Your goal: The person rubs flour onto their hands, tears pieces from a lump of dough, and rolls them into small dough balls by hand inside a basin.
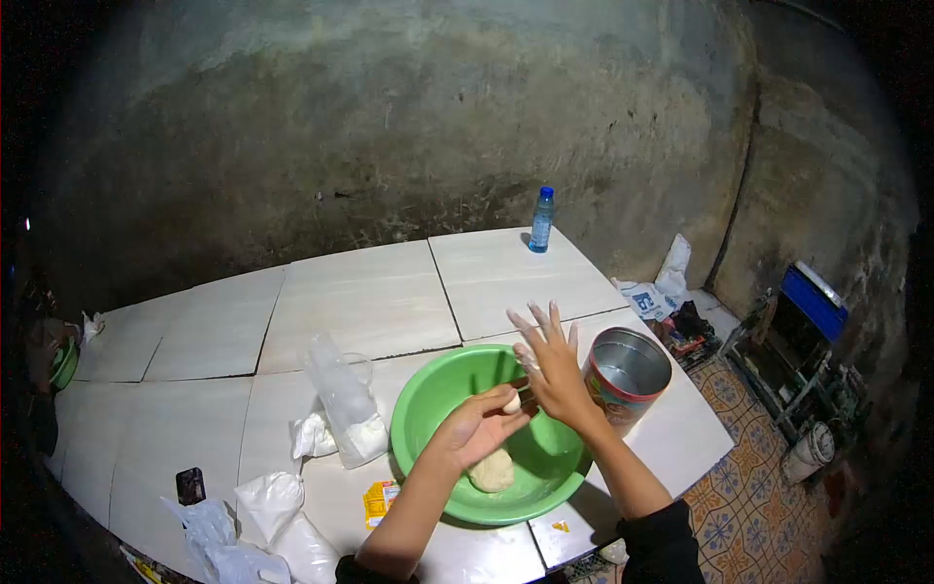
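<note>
Over a green basin (413,419) on the tiled table, my left hand (477,426) holds a small piece of dough (512,404) at its fingertips, palm turned up. My right hand (553,375) is raised just beside it, fingers spread apart and whitened at the tips. A larger lump of pale dough (493,471) lies in the bottom of the basin, partly covered by my left hand and forearm. Right of the basin stands an open round tin (630,375), close to my right wrist.
Bags of white powder (362,438) and a plastic bag (219,535) lie left of the basin, near a dark phone (191,485) and a yellow sachet (379,501). A blue-capped bottle (541,222) stands at the far edge. Beyond the table's right edge is patterned floor (725,467).
</note>
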Available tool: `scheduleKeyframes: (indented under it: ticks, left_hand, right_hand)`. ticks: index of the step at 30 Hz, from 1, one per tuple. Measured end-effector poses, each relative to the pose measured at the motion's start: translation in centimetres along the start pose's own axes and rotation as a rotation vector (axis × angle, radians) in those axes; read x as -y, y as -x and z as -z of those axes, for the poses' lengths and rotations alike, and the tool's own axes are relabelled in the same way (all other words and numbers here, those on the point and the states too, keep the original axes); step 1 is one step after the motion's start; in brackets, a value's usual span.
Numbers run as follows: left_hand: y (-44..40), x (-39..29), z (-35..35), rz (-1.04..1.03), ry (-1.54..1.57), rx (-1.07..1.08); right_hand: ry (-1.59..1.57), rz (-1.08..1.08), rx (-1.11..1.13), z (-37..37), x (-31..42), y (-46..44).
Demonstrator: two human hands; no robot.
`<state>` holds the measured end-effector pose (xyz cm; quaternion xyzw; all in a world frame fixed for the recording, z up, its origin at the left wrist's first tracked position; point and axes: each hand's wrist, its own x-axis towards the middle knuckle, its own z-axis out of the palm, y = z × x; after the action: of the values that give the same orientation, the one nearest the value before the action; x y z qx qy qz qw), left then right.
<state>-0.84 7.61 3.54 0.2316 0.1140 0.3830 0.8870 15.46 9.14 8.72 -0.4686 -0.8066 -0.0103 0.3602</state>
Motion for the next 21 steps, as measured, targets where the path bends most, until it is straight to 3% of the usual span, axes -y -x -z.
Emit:
scheduleKeyframes:
  ticks: [2, 5, 8, 10, 12, 14, 16, 19, 21]
  left_hand:
    - [-0.1, -0.1, 0.2, -0.185, -0.076, -0.083]
    - [-0.1, -0.4, -0.1, -0.204, -0.028, -0.2]
    - [-0.6, -0.1, 1.2, -0.231, -0.051, -0.232]
    - [-0.6, -0.3, 1.2, -0.178, 0.017, -0.145]
    - [-0.5, -0.2, 0.8, -0.244, -0.085, -0.191]
    - [-0.2, -0.8, 0.8, -0.05, 0.219, 0.01]
    - [0.0, -0.6, 0.1, -0.08, 0.188, -0.023]
    - [0.1, -0.3, 0.1, -0.147, 0.11, -0.04]
    - [-0.2, -0.3, 0.7, -0.15, 0.135, 0.004]
  right_hand:
    - [-0.094, -0.034, -0.113, 0.2, 0.3, 0.6]
    - [-0.418, -0.051, -0.142, 0.8, 0.1, 1.4]
    - [-0.368, 0.006, -0.059, 1.0, 0.8, 2.2]
    - [-0.338, 0.074, 0.047, 0.8, 1.0, 2.7]
    - [-0.257, 0.113, 0.126, 0.5, 1.2, 3.0]
    - [-0.255, 0.116, 0.16, -0.5, 0.8, 3.4]
    - [-0.273, 0.182, 0.177, -0.7, 1.3, 3.7]
    - [-0.596, 0.102, 0.336, 0.4, 3.8, 5.0]
    - [-0.671, 0.061, 0.26, -0.3, 3.0, 5.9]
